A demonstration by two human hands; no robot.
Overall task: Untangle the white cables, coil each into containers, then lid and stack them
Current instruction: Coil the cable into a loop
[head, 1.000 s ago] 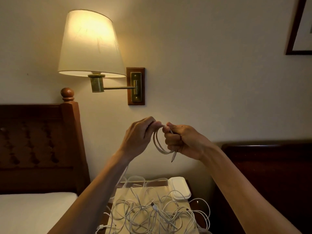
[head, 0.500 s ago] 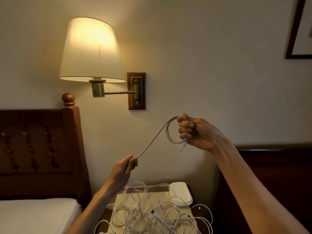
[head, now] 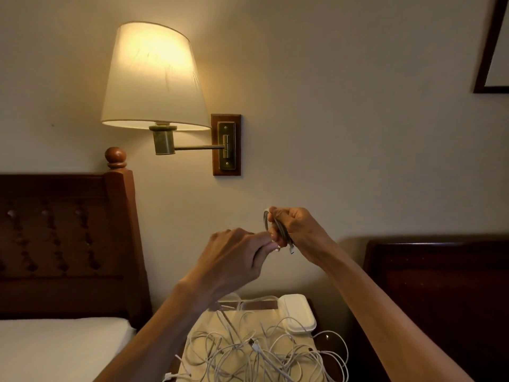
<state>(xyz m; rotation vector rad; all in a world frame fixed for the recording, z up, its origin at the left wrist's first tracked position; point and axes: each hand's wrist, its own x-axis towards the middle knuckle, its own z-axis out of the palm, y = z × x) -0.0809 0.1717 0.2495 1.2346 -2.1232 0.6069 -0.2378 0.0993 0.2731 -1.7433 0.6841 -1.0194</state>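
White cable coil (head: 278,230) gripped by rt hand (head: 296,230); left hand (head: 237,253) pinches end.

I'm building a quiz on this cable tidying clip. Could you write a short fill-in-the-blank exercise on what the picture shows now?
1. The right hand holds a small coiled white cable in its ____.
2. The left hand pinches the cable's free ____ beside the coil.
3. The loose pile of tangled white cables lies on the ____ cloth below the hands.
4. The white lidded plastic container sits at the pile's far ____ side.

Missing words: grip; end; beige; right
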